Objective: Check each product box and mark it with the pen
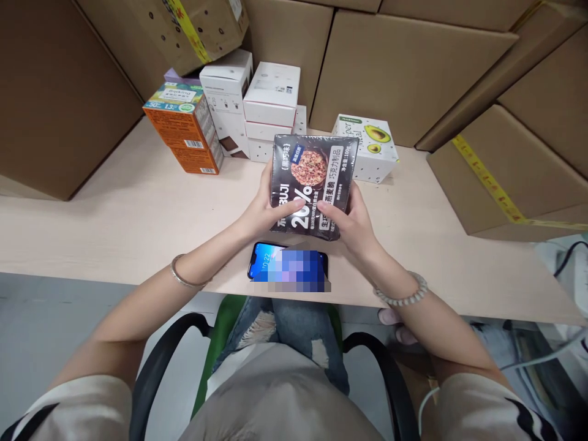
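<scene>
A black snack box (314,184) in shiny film is tilted up above the table, its printed front with a round oat picture facing me. My left hand (272,205) grips its left edge, thumb across the front. On the opposite side my right hand (350,215) holds the right edge the same way; the fingers of both hands are mostly hidden behind the box. Below it on the table lies a phone (266,257) with a lit screen, partly blurred out. Just behind the box stands a white carton with avocado pictures (374,147).
Orange boxes (184,135), a tall white box (226,104) and stacked white boxes (271,104) stand at the back left. Large cardboard cartons (404,73) wall the back and sides of the table (114,226). A taped carton (514,177) sits at right.
</scene>
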Available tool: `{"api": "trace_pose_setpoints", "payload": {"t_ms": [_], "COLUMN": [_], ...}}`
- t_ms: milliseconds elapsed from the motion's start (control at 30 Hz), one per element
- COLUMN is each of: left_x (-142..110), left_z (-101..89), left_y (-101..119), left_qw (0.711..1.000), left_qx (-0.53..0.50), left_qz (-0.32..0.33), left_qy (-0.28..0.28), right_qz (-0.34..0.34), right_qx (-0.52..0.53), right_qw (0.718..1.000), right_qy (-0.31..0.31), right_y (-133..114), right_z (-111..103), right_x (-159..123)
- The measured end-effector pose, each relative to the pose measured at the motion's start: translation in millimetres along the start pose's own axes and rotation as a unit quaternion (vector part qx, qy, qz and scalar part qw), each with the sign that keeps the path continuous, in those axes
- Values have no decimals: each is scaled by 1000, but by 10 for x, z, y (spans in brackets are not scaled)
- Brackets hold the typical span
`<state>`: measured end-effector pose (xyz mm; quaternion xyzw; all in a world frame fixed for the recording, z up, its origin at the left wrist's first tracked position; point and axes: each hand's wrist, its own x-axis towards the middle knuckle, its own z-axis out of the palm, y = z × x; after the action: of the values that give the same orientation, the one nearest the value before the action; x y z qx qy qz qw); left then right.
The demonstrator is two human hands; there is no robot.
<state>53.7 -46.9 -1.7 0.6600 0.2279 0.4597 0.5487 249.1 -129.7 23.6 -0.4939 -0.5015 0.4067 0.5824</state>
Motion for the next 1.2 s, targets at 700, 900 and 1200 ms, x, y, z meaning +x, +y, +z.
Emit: {"api": "trace_pose_setpoints", "payload": {"t_ms": [700, 900, 1200], "left_x": [-2, -6, 157], "left_z": [-149, -29, -389], "left_y": [-115, 105, 36], "left_qw": [991, 979, 980], "left_qx": [-71, -137, -80], "left_qz": [-109, -139, -23], "left_qy": [39, 59, 181], "right_qz": [88, 44, -127], "right_qx": [71, 39, -567], "right_qw": [994, 998, 793], "right_qy": [8, -25, -181], "right_y": [78, 179, 261], "right_z": [-41, -63, -76], "right_x": [64, 124, 72]}}
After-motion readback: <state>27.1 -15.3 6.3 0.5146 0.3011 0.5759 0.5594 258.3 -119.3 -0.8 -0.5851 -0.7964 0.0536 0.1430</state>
